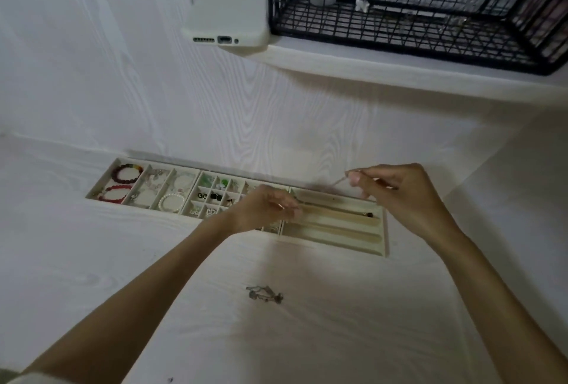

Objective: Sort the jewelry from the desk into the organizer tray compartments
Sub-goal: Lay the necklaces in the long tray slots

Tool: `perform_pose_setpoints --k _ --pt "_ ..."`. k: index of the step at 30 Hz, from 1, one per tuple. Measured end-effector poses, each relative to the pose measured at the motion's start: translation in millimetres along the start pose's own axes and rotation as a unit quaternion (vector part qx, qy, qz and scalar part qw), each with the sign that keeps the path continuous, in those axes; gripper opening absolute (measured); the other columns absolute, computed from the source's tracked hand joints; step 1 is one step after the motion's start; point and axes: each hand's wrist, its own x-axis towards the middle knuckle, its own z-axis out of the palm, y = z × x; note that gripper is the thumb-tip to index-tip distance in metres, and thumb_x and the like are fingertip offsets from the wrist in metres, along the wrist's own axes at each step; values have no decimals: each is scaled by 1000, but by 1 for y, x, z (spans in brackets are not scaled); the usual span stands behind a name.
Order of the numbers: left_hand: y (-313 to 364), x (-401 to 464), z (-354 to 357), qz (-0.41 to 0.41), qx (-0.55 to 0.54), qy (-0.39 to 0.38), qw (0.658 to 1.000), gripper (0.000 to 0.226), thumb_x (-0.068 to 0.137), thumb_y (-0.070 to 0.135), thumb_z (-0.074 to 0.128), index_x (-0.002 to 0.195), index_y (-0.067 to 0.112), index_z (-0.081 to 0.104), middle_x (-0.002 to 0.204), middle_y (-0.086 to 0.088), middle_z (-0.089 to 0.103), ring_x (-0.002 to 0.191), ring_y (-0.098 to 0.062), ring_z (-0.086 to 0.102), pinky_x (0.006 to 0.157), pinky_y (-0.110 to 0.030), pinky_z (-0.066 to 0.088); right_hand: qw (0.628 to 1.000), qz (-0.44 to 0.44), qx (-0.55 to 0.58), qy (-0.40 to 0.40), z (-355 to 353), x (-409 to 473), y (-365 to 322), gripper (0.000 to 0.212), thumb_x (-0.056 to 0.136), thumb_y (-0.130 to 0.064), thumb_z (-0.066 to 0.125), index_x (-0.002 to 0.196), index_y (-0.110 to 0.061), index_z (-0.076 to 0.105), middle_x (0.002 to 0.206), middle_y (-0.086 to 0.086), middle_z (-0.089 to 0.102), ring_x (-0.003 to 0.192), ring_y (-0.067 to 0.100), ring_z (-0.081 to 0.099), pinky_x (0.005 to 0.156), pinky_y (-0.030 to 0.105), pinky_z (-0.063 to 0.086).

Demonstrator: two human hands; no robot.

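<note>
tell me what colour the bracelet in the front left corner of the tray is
Red: the bracelet is a ring of red beads, seen in the head view.

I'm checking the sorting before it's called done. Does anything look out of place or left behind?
Yes. A tangled silver chain lies loose on the desk, in front of the organizer tray, outside any compartment. The left hand and right hand pinch a thin chain stretched over the tray's long slots. Nothing looks spilled or damaged.
</note>
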Motion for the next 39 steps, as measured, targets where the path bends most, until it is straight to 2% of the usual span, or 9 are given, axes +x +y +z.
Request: perform_pose_setpoints --k 4,8,12,17,21,27,31,35,39 --pt "7 30 -2 0 33 -10 999 13 81 15 73 93 11 73 94 -5 73 89 -21 69 82 -35 54 998 39 26 44 -18 4 15 11 84 -23 66 92 -23 74 83 -14 72 64 2 65 57 7 44" --pt "12 55 3 20 29 -15 999 10 82 10 72 92 8 71 87 -3 72 77 -7 67 73 -17 53 995 62 22 70 -28 6 35 14 86 -25 64 95 -20 74 83 -9 73 62 0 64 56 7 44" --pt "5 79 15 11 31 -34 999 9 80 9 73 86 14 71 81 3 70 72 0 66 71 -12 49 992 89 29 87 -32 10 58 11 88 -26 62 89 -27 73 80 -8 72 60 1 62 56 9 45" --pt "-10 103 36 -10 66 -33 997 10 80 7 74 88 12 71 91 -8 73 78 -7 67 85 -23 53 987 139 34 74 -33 15 94 20 96 -18 51 98 -20 71 86 -1 71 61 4 60 55 11 45" --pt "-24 110 46 -41 140 -33 989 11 80 18 74 84 27 71 90 2 74 86 -8 67 89 -30 52 980 182 50 59 -26 15 117 21 96 -17 50 101 -16 70 84 -2 70 61 3 60 56 10 44" --pt "-32 103 46 -39 341 -43 938 18 83 32 67 100 29 72 99 10 71 94 -9 65 79 -24 47 960 246 97 91 -15 10 148 18 92 -20 58 95 -11 73 78 1 67 60 6 54 59 18 42" --pt "-37 100 42 -29 421 -45 906 21 88 32 61 108 29 69 107 12 69 101 -8 62 74 -22 42 961 257 50 86 -7 9 166 12 86 -24 66 87 -15 74 68 -4 64 57 2 54 56 10 41" --pt "-38 103 42 -30 483 -40 874 22 88 30 58 107 33 69 108 12 69 102 -11 63 79 -25 45 959 262 19 107 3 13 181 15 80 -18 73 93 -11 76 75 -7 66 71 3 58 72 16 43" --pt "-43 106 45 -10 543 -40 839 21 85 27 59 103 29 70 105 5 69 99 -17 64 77 -26 43 953 278 -9 118 12 18 192 17 75 -19 77 90 -11 76 64 -12 59 64 2 53 64 17 39"
